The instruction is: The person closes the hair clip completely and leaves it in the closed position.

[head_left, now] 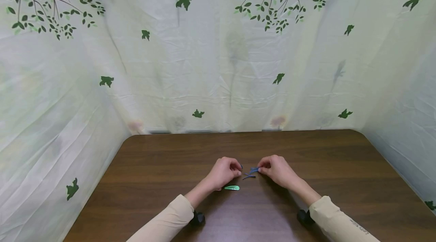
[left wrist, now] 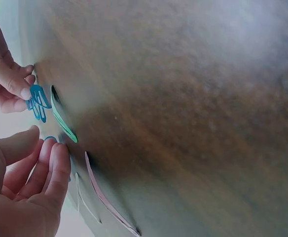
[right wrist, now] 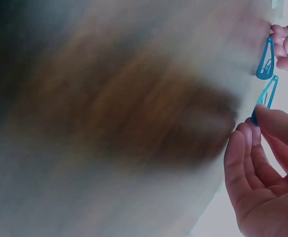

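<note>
My right hand pinches a blue snap hair clip between thumb and fingertips, just above the table. Another blue snap hair clip is beside it, toward the left hand. My left hand is low over the table, its fingers loosely bent and the thumb apart from them. A bit of blue shows at its fingertips, mostly hidden behind them. Close to this hand lies a green hair clip. The left wrist view also shows a pink hair clip and a thin pale clip.
The brown wooden table extends around both hands. Behind it and along the sides hangs a pale curtain printed with leafy branches and green birds. Dark bands sit on both wrists, below the cream sleeves.
</note>
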Demonstrator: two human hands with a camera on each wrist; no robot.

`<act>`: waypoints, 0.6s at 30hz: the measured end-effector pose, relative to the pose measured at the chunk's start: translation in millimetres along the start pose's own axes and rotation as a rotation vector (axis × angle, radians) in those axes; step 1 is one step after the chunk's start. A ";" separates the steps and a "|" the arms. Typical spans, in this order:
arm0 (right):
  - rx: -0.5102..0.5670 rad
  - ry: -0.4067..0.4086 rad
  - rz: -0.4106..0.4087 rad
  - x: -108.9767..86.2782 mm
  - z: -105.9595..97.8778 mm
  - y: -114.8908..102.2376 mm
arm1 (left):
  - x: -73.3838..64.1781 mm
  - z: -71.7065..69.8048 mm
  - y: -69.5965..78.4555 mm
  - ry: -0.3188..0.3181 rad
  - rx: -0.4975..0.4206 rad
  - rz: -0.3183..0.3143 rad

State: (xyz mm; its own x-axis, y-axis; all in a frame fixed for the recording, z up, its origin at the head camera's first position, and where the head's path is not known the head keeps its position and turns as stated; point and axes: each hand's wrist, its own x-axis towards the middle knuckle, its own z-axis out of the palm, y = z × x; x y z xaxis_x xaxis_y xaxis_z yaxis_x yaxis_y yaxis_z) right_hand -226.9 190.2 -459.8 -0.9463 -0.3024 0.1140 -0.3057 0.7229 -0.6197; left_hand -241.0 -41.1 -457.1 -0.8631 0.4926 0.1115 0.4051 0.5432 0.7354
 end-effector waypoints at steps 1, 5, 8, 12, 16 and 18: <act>0.001 0.006 -0.004 0.1 0.0 -0.4 | 0.0 -0.4 0.4 0.000 -0.003 -0.004; -0.004 0.037 -0.016 0.0 -0.6 -3.4 | -0.8 -2.6 2.5 -0.003 -0.024 -0.010; 0.001 0.066 -0.022 -0.6 -0.8 -7.4 | -1.3 -5.1 3.6 0.000 -0.048 -0.003; 0.029 0.114 -0.036 -2.6 0.7 -14.6 | -2.0 -9.8 5.3 0.015 -0.065 0.023; 0.074 0.162 -0.033 -5.4 4.2 -21.4 | -4.2 -14.4 6.5 0.020 -0.069 0.036; 0.094 0.183 -0.028 -7.3 5.0 -24.4 | -5.3 -16.2 6.3 0.029 -0.071 0.048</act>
State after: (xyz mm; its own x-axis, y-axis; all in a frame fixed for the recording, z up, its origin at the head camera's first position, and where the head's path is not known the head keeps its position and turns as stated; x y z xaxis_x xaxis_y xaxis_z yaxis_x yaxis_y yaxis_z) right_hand -211.9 171.7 -449.4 -0.9435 -0.1971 0.2663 -0.3290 0.6518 -0.6833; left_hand -238.8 -51.3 -442.2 -0.8521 0.4961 0.1664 0.4246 0.4697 0.7740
